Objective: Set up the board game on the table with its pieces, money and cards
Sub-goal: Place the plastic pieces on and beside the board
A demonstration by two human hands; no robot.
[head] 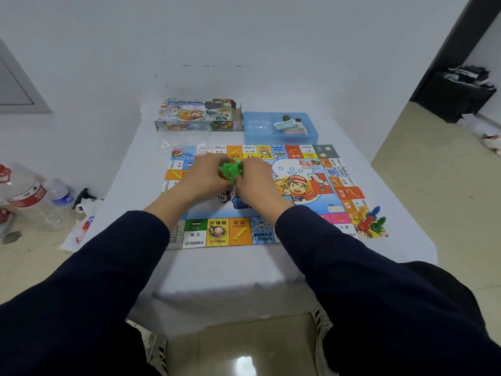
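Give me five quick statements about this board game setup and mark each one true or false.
1. Both hands hold green plastic pieces over the board. True; the left hand and right hand meet around them.
2. The game box lies on the floor. False; it lies on the table, beyond the board.
3. The cards sit in a blue tray. True.
4. The pawns stand at the board's left corner. False; they cluster at its near right corner.
5. The board is still folded. False; it lies open and flat.
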